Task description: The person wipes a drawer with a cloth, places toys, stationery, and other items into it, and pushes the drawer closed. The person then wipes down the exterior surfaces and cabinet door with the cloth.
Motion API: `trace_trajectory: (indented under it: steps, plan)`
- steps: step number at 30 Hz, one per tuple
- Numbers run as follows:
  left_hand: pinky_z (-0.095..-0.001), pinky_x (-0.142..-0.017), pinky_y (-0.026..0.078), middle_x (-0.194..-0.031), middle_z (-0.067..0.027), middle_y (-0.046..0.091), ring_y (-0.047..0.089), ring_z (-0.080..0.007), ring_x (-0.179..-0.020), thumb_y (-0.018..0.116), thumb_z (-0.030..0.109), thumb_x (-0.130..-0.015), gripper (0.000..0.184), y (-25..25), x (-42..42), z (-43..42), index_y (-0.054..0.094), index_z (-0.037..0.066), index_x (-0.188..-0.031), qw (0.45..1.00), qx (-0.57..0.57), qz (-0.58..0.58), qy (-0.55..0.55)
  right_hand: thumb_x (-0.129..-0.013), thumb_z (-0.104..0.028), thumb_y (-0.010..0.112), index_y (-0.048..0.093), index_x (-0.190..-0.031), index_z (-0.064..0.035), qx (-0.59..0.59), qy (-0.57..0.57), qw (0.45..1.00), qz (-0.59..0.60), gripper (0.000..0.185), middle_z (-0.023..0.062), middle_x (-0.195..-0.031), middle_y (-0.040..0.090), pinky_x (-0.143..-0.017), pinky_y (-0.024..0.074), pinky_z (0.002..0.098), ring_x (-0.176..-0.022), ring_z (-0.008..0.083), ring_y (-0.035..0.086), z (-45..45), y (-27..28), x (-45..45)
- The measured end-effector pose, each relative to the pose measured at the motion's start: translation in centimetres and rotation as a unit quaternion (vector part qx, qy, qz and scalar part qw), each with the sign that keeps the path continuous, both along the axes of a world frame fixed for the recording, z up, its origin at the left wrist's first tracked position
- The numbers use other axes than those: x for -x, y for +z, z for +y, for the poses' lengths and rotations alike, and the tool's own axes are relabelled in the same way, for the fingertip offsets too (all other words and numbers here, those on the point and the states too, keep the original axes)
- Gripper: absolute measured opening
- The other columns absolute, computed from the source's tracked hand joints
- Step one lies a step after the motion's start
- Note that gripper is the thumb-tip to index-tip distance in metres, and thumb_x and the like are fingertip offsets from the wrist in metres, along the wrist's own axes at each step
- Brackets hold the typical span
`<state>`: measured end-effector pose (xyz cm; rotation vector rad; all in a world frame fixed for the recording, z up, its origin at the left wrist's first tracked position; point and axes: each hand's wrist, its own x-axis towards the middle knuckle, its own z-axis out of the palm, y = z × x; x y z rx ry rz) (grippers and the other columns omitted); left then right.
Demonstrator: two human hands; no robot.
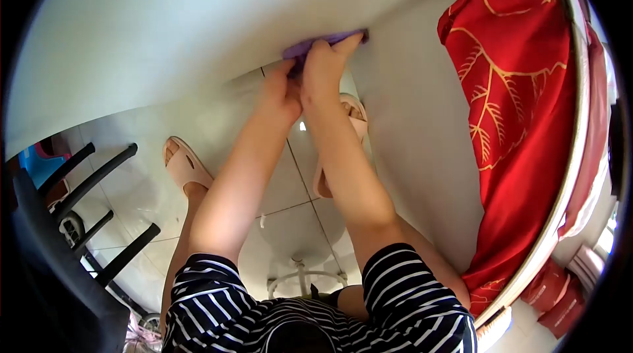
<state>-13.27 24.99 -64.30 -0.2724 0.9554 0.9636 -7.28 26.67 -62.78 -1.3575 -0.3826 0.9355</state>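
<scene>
A purple cloth [304, 46], bunched and dark in its folds, lies against the lower part of a large pale upright surface [198, 30]. My right hand [323, 71] grips it from above, with a finger stretched along its right end. Close beside, my left hand [282, 92] has its fingers at the cloth's left end; they are slightly blurred and appear closed on it. Parts of the cloth are hidden behind both hands.
Red fabric with gold leaf lines [514, 83] hangs at the right by a curved pale edge. Black legs of a piece of furniture [99, 181] stick out at the left. Beige slippers [188, 167] are on my feet, above glossy floor tiles [283, 181]. A stool base [302, 280] stands below me.
</scene>
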Motion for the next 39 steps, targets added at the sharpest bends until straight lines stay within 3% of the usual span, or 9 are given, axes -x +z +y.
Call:
trace_trajectory:
  steps: [6, 9, 12, 15, 22, 25, 28, 32, 39]
  plan:
    - [-0.0327, -0.086, 0.050, -0.111, -0.0135, 0.058, 0.057, -0.0207, -0.100, 0.042, 0.008, -0.095, 0.026, 3.2, 1.7, -0.6, 0.050, -0.004, -0.116, 0.998, -0.044, 0.004, -0.048, -0.081, 0.002, 0.032, 0.005, -0.145, -0.0070, 0.027, -0.016, 0.979, -0.203, 0.070, 0.0172, -0.139, 0.028, -0.103, 0.0310, 0.0355, -0.123, 0.0262, 0.035, -0.6, 1.8, 1.8]
    - [-0.0322, -0.084, 0.052, -0.109, -0.0137, 0.057, 0.057, -0.0217, -0.099, 0.043, 0.004, -0.094, 0.021, 1.6, 1.6, 0.1, 0.050, -0.004, -0.112, 0.999, -0.026, -0.019, -0.028, -0.082, 0.002, 0.033, 0.009, -0.145, -0.0094, -0.036, -0.005, 0.999, 0.011, 0.068, 0.0161, -0.138, 0.030, -0.103, 0.0317, 0.0356, -0.122, 0.0253, 0.037, 0.2, 0.5, -0.3]
    - [-0.0327, -0.081, 0.055, -0.106, -0.0133, 0.057, 0.057, -0.0236, -0.097, 0.045, 0.000, -0.091, 0.015, -0.3, 0.2, 0.6, 0.051, -0.003, -0.105, 0.999, -0.023, -0.024, 0.021, -0.082, 0.002, 0.034, 0.013, -0.143, -0.0079, 0.025, -0.002, 0.998, 0.057, 0.065, 0.0146, -0.136, 0.033, -0.101, 0.0339, 0.0354, -0.119, 0.0250, 0.039, 0.8, -1.9, -1.4]
    - [-0.0341, -0.082, 0.055, -0.108, -0.0134, 0.056, 0.056, -0.0247, -0.099, 0.045, -0.002, -0.091, 0.016, -1.9, -0.1, 0.6, 0.050, -0.004, -0.106, 1.000, -0.005, 0.002, 0.017, -0.081, 0.001, 0.036, -0.002, -0.144, 0.0028, -0.002, 0.103, 0.970, 0.220, 0.074, 0.0206, -0.145, 0.019, -0.108, 0.0235, 0.0337, -0.130, 0.0302, 0.028, 0.7, -5.3, -4.0]
    - [-0.0332, -0.082, 0.050, -0.105, -0.0108, 0.062, 0.060, -0.0197, -0.094, 0.046, 0.017, -0.094, 0.024, 1.0, 2.3, -1.0, 0.053, 0.001, -0.111, 0.998, -0.026, 0.032, -0.049, -0.082, 0.000, 0.035, -0.008, -0.143, 0.0034, 0.032, 0.041, 0.995, -0.091, 0.075, 0.0247, -0.147, 0.013, -0.111, 0.0191, 0.0390, -0.134, 0.0341, 0.021, -0.6, 1.7, 1.5]
    - [-0.0329, -0.082, 0.050, -0.105, -0.0110, 0.061, 0.059, -0.0194, -0.095, 0.042, 0.016, -0.096, 0.026, 7.4, 2.6, -1.7, 0.052, 0.000, -0.112, 0.992, -0.073, 0.089, -0.061, -0.085, -0.003, 0.033, -0.016, -0.140, 0.0071, 0.019, 0.081, 0.967, -0.240, 0.075, 0.0269, -0.150, -0.006, -0.114, 0.0045, 0.0405, -0.140, 0.0380, -0.001, -2.0, 5.4, 3.7]
    - [-0.0309, -0.080, 0.050, -0.108, -0.0116, 0.059, 0.059, -0.0185, -0.094, 0.042, 0.013, -0.095, 0.025, 5.1, 3.8, -2.1, 0.051, -0.001, -0.114, 0.991, -0.120, -0.008, -0.054, -0.086, -0.005, 0.032, -0.016, -0.140, 0.0072, -0.016, 0.081, 0.966, -0.246, 0.073, 0.0285, -0.149, -0.014, -0.114, -0.0013, 0.0416, -0.139, 0.0399, -0.013, -1.9, 4.4, 3.8]
    - [-0.0312, -0.082, 0.053, -0.108, -0.0133, 0.059, 0.060, -0.0211, -0.095, 0.045, 0.006, -0.094, 0.020, 0.3, 3.5, -0.7, 0.051, -0.003, -0.110, 0.999, -0.042, -0.013, -0.032, -0.084, 0.001, 0.032, -0.013, -0.143, 0.0016, 0.009, 0.039, 0.997, -0.067, 0.074, 0.0221, -0.150, 0.006, -0.112, 0.0137, 0.0389, -0.138, 0.0342, 0.014, 0.1, -1.8, 1.0]
    - [-0.0320, -0.085, 0.052, -0.105, -0.0121, 0.059, 0.059, -0.0227, -0.093, 0.045, 0.007, -0.094, 0.016, -2.5, 1.5, -0.5, 0.053, -0.002, -0.105, 1.000, -0.016, 0.019, -0.012, -0.082, 0.003, 0.032, -0.011, -0.143, 0.0029, 0.036, 0.091, 0.995, 0.031, 0.075, 0.0227, -0.149, 0.005, -0.113, 0.0112, 0.0349, -0.139, 0.0311, 0.011, 0.6, -3.2, -1.7]
